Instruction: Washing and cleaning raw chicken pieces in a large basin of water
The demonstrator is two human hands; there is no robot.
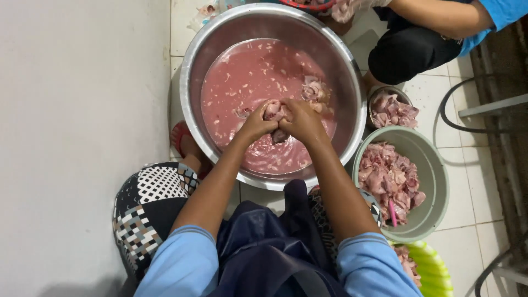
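Together our left hand (254, 125) and right hand (300, 120) clench a slippery meat piece (274, 111), which could squirt free, splashing pink water (247, 77) below them.

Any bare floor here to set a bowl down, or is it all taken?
Free: the grey floor left of the steel basin, and white tiles right of the green bowl. Crowded: the strip between basin and green bowl, with a small bowl of meat and another person's knee. Both hands, left hand and right hand, grip meat over the basin.
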